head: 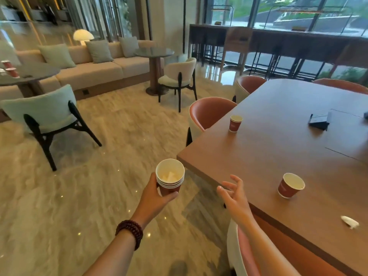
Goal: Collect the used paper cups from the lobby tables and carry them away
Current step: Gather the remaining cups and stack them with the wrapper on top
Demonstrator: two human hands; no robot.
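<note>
Left hand (153, 198): we gripped the nested cup stack (169, 179) round its wall.
Right hand (235, 196): fingers spread, empty.
Nearest cup (290, 185): we judged it light, crushable; take mid-wall.

The head camera looked forward and down, hands close below, wooden table (278, 156) at two o'clock, far lobby perhaps blurred.

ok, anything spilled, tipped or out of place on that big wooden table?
No spill visible. The near red paper cup and the far red paper cup both stand upright on the large brown wooden table. One stray item: a crumpled white scrap lies near the table's near edge, probably litter.
</note>
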